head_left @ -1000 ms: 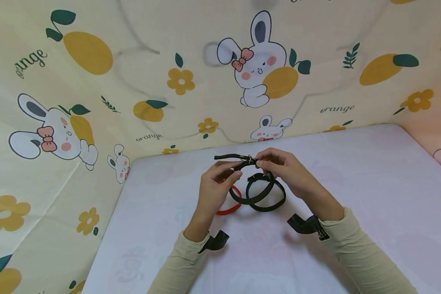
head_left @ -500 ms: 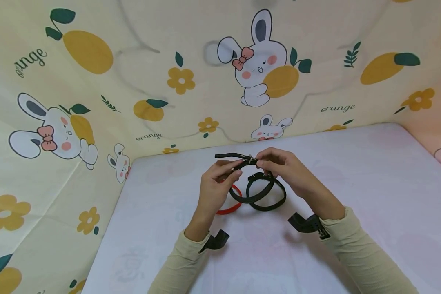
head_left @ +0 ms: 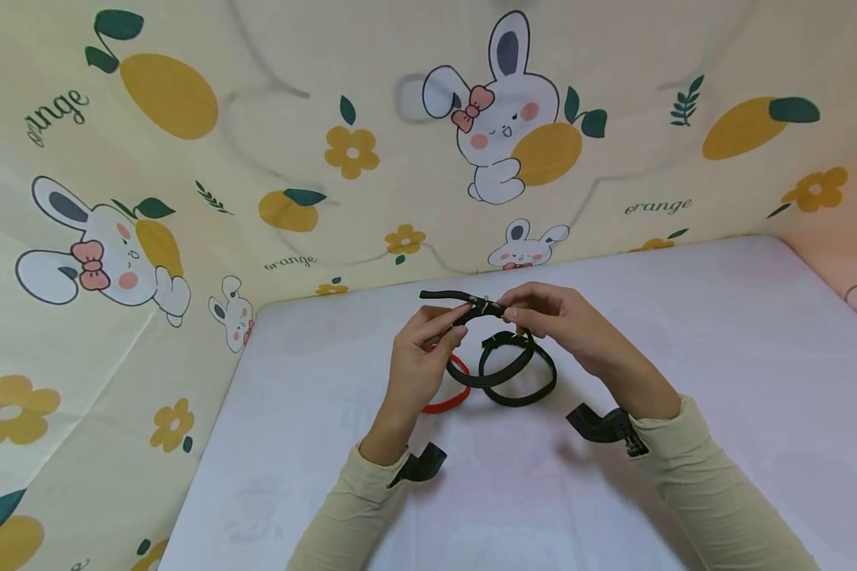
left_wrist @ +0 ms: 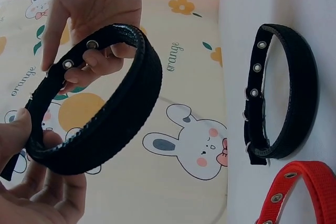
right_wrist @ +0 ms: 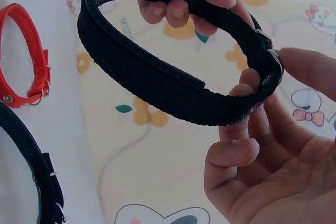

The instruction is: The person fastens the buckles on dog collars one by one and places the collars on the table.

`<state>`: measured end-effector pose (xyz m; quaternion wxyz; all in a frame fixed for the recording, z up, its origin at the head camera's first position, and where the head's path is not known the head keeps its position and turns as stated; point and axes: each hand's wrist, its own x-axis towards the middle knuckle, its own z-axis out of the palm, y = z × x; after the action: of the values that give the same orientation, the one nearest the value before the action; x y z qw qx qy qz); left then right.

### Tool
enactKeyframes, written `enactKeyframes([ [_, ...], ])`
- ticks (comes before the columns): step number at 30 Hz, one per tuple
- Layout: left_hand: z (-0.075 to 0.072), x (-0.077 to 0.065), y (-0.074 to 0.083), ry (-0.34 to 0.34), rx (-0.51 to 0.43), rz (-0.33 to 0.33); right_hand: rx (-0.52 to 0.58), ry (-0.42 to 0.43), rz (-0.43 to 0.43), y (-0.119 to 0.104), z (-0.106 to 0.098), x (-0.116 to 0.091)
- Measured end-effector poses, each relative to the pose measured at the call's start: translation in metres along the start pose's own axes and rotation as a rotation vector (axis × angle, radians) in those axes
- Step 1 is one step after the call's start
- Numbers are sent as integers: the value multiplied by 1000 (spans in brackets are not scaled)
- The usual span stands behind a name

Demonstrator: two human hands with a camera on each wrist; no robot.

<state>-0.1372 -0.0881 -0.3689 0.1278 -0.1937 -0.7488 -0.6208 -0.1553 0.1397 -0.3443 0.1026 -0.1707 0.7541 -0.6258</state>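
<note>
Both hands hold a black collar raised above the table. My left hand pinches its band on the left, thumb below and fingers above. My right hand grips it near the metal buckle, thumb against the hardware in the right wrist view. A free strap end sticks out to the left. Metal eyelets line the strap in the left wrist view. Behind it a second black collar, fastened into a loop, lies on the table. Beside that is a red collar, partly hidden by my left hand in the head view.
A white-covered table lies under the hands. Behind it rises a cream cloth wall printed with rabbits and oranges. Black wrist mounts jut out from both sleeves.
My right hand has shifted very slightly to the right. Both hands keep their hold on the black collar, and the collars on the table stay put.
</note>
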Motion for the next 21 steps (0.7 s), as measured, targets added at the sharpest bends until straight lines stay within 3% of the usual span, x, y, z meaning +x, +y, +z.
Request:
enactKeyframes([
  [7, 0, 2, 1, 10, 22, -5, -40, 4, 7, 0, -3, 1],
  [21, -3, 2, 4, 0, 14, -87, -27, 33, 14, 0, -5, 0],
])
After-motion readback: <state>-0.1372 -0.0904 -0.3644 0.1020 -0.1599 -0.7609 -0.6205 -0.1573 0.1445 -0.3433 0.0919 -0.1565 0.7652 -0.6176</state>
